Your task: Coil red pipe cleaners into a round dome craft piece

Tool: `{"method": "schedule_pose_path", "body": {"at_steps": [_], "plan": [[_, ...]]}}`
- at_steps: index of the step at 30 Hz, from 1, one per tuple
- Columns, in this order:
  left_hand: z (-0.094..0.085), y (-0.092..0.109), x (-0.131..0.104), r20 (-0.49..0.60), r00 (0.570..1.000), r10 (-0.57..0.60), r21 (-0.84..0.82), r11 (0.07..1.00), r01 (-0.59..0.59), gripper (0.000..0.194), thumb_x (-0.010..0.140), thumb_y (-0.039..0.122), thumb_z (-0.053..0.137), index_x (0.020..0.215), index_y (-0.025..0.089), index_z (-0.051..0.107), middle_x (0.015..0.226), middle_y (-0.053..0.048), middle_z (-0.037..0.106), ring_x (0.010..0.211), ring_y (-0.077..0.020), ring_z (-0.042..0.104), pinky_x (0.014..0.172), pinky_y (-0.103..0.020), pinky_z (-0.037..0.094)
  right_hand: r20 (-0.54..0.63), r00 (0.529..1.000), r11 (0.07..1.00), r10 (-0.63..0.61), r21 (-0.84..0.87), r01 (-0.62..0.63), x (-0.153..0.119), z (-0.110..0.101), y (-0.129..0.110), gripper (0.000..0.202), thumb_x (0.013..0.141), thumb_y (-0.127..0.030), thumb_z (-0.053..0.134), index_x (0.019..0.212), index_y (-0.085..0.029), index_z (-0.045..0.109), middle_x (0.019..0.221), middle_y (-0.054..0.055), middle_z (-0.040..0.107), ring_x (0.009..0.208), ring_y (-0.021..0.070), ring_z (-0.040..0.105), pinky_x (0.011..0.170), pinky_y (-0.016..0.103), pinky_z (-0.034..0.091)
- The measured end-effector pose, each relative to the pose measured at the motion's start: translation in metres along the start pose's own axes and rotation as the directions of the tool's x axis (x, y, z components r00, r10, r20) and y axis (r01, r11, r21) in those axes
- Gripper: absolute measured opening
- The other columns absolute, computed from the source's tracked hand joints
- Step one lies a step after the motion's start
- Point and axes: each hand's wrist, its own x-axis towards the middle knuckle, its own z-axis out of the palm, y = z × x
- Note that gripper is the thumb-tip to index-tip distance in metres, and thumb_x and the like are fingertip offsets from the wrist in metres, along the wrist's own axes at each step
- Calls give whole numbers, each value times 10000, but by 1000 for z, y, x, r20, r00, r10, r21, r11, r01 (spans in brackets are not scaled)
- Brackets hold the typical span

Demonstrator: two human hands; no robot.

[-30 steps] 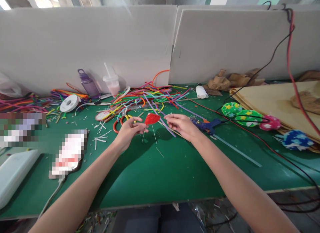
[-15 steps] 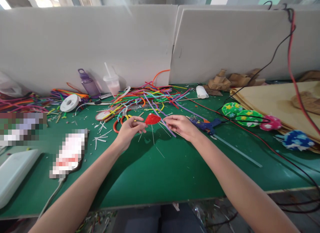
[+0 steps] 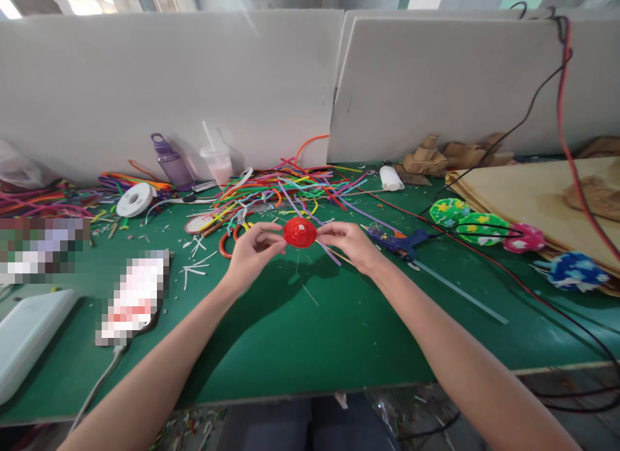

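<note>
A small red coiled disc [image 3: 299, 233], seemingly of pipe cleaner, is held up above the green table with its round face towards me and a pale spot near its middle. My left hand [image 3: 256, 247] pinches its left edge between thumb and fingers. At the opposite edge, the fingertips of my right hand [image 3: 346, 241] are closed on it. A thin pale strand hangs below the disc. Behind my hands lies a heap of coloured pipe cleaners [image 3: 290, 186]. Orange-handled scissors [image 3: 225, 242] rest beside my left hand, partly covered by it.
A blue glue gun [image 3: 402, 242] with a clear glue stick lies right of my right hand, its cable running off right. Decorated green pieces [image 3: 482, 229] sit at the right. A phone [image 3: 135, 299], power bank [image 3: 36, 338], purple bottle [image 3: 172, 163] and cup [image 3: 217, 163] stand or lie left.
The red disc has turned from a cone-like side view to show its round face. Both hands remain at its edges, nearly in the same place.
</note>
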Motion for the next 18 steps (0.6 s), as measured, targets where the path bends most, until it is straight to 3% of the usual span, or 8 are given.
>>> {"method": "schedule_pose_path", "body": {"at_steps": [7, 13, 18], "plan": [[1, 0, -1, -13, 1000, 21, 10, 1000, -21, 333, 724, 299, 746, 1012, 195, 616, 812, -25, 723, 728, -151, 673, 726, -294, 532, -51, 998, 998, -35, -49, 33, 1, 1, 2, 112, 590, -258, 769, 681, -214, 721, 764, 17, 686, 799, 182, 597, 813, 375, 428], [1, -3, -2, -45, 998, 50, 48, 998, -47, 325, 705, 288, 762, 988, 197, 632, 789, -21, 717, 761, -163, 681, 724, -287, 517, -17, 997, 992, -77, -99, 75, 0, 2, 7, 112, 626, -281, 755, 708, -210, 730, 786, 21, 674, 812, 186, 599, 790, 365, 434], [2, -1, -4, -83, 993, 79, 80, 994, -72, 290, 714, 276, 752, 959, 193, 622, 779, -26, 717, 751, -164, 682, 715, -292, 514, -73, 978, 964, -197, -197, 179, -1, 2, 4, 133, 709, -261, 704, 830, -209, 716, 911, 49, 686, 867, 194, 619, 791, 358, 462]]}}
